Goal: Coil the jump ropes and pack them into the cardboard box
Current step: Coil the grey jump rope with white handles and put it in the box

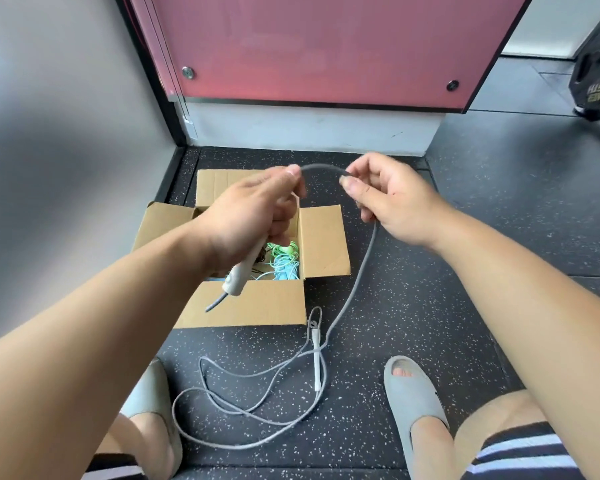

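1. Hands, two. The left hand is closed round one pale handle of the grey jump rope. The cord is pinched between thumb and fingers of the right hand. A short arc of cord is held between the two hands, above the box
2. Grey rope, one; handles, two. From the right hand the cord drops to the floor and lies in loose loops between the feet. The second handle lies on the floor just in front of the box
3. Cardboard box, one, flaps opened outward, set on the floor. Green and light-blue ropes are bundled inside; their number cannot be told
4. Grey slippers, two: left slipper, right slipper
5. Floor: dark rubber, flecked white. A pink panel with two round fasteners stands behind the box. A grey wall is at left, a black bag at far right
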